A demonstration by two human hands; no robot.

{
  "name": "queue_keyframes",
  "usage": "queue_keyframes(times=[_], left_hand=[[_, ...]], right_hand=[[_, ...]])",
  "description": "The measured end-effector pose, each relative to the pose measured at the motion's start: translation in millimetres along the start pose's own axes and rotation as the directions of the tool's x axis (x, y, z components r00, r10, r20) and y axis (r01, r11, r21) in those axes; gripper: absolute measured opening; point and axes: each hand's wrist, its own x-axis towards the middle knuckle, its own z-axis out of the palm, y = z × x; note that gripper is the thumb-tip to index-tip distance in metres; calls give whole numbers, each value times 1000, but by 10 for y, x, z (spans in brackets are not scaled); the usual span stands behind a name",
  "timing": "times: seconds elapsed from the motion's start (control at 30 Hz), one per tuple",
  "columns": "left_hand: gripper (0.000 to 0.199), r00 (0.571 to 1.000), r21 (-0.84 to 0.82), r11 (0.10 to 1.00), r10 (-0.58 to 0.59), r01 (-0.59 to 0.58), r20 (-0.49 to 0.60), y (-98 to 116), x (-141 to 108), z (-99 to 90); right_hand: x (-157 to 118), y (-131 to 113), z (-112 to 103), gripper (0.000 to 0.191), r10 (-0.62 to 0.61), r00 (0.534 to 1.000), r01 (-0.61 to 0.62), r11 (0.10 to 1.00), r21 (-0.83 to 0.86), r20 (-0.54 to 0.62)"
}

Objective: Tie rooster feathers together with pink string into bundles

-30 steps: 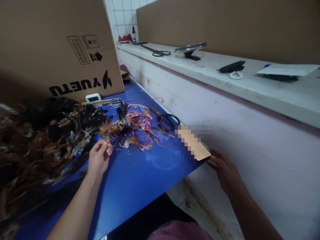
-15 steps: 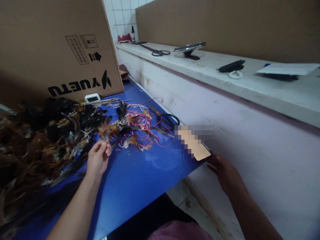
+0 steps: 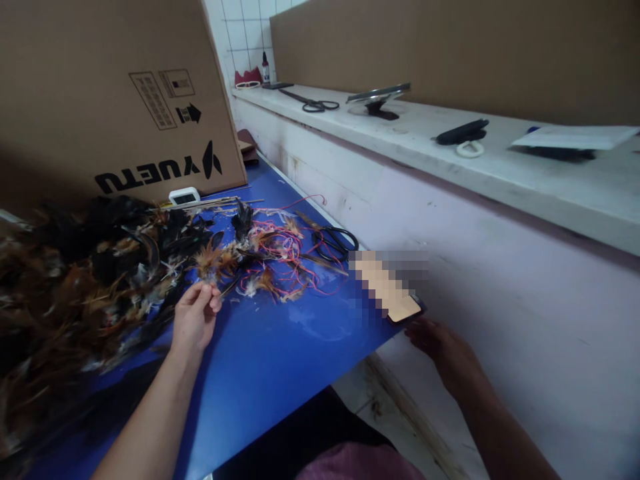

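Here our left hand (image 3: 194,321) pinches a feather (image 3: 213,263) to pull it free; our right hand (image 3: 440,347), fingers loosely spread, steadies the phone (image 3: 400,308).

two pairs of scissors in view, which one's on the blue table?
The black-handled scissors beside the red thread tangle, just beyond the pixelated item. The other scissors lie on the white ledge farther back.

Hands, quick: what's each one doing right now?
Left hand: fingers pinched on a small feather at the edge of the feather pile.
Right hand: open, holding nothing, fingertips just below the phone at the table's edge.
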Motion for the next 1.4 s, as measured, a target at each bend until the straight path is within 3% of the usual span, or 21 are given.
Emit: queue_keyframes(times=[0.17,0.3,0.43,0.5,0.57,0.67,0.73,0.8,0.87,0.97,1.17,1.4], left_hand=[[24,1000,11,1000,2,-2,-3,-6,2,-6],[23,1000,15,1000,5,-5,9,-1,4,-6],[23,1000,3,1000,8,-8,9,2,2,-9],[22,1000,4,1000,10,-10,13,0,2,-10],[21,1000,14,1000,9,-9,18,-4,1,-8],[22,1000,17,1000,8,-8,11,-6,-2,-1],[23,1000,12,1000,4,-4,6,-3,-4,2],[23,1000,9,1000,1,-2,8,1,-7,2],[23,1000,8,1000,1,-1,10,5,-10,1],[23,1000,9,1000,-2,2,7,5,-14,-3],[23,1000,14,1000,1,-1,24,-8,0,-4],[22,999,28,1000,-11,10,36,-19,6,-27]], right_hand=[[9,14,-22,23,-7,1000,8,999,41,-22],[-22,-34,-30,22,-112,987,117,992,38,-115],[-196,-180,37,19,-315,903,298,949,-100,-292],[-330,-249,88,19,-463,826,401,884,-241,-322],[-476,-293,146,20,-635,722,522,761,-386,-276],[-683,-308,277,13,-860,506,712,458,-532,-64],[-805,-290,415,13,-932,339,841,239,-486,128],[-918,-258,597,25,-936,212,931,107,-348,281],[-1026,-220,803,32,-914,124,981,54,-188,387],[-1177,-176,1089,36,-857,39,999,20,-43,514],[-1330,-135,1340,31,-778,-59,998,-40,44,625],[-1329,-27,1268,27,-722,-4,999,-31,-27,692]])
